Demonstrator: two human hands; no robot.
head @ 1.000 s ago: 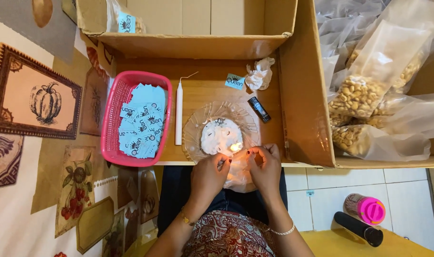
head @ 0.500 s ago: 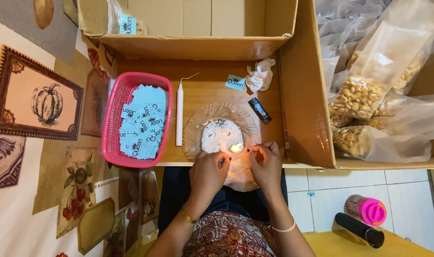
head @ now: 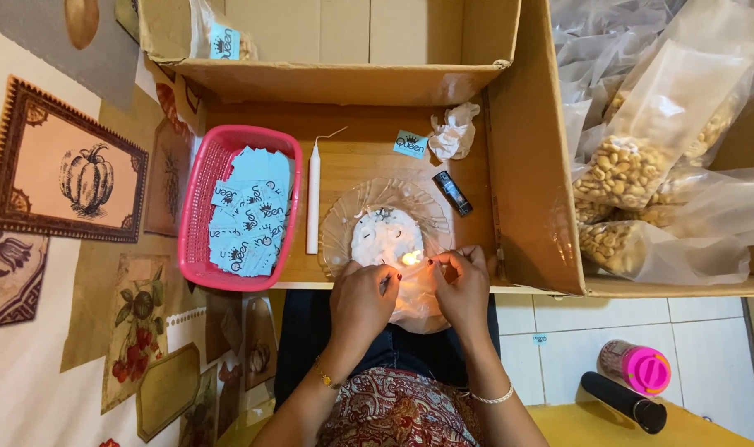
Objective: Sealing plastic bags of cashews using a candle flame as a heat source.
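My left hand (head: pixel 362 300) and my right hand (head: pixel 462 281) pinch the top edge of a small clear plastic bag (head: pixel 417 303) between them at the table's front edge. A small candle flame (head: pixel 411 257) burns just above the bag's edge, on a low white candle stub (head: pixel 385 234) that sits on a clear glass plate (head: pixel 352 211). What the bag holds is hidden by my hands.
A pink basket (head: pixel 203 217) of light blue paper labels stands left of the plate, with a long white candle (head: pixel 312 197) between them. A black lighter (head: pixel 452 193) and crumpled tissue (head: pixel 453 134) lie behind. A cardboard box (head: pixel 533 165) with bags of peanuts (head: pixel 621 174) stands right.
Both hands have stayed at the flame with the bag's edge; only small finger shifts show.
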